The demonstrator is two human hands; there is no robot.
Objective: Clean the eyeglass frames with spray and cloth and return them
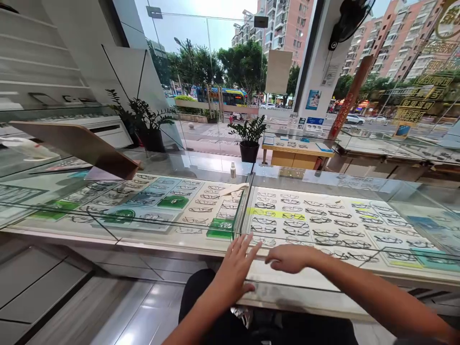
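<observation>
My left hand point(237, 268) hovers at the front edge of a glass display case point(201, 247), fingers spread, holding nothing. To its right, my right hand point(292, 258) hangs over the case front with its fingers bent downward; the fingertips are mostly hidden, and nothing shows in it. Rows of eyeglasses point(325, 233) lie under the glass beyond both hands. On the glass top stand a small white spray bottle point(233, 170) and, nearer, a pale folded cloth point(235, 189).
A brown board point(77, 146) leans over the case at the left. Potted plants point(249, 139) stand behind the case, before the window. A wooden table point(296, 153) and more display cases point(388, 151) are at the back right. My legs are below the case edge.
</observation>
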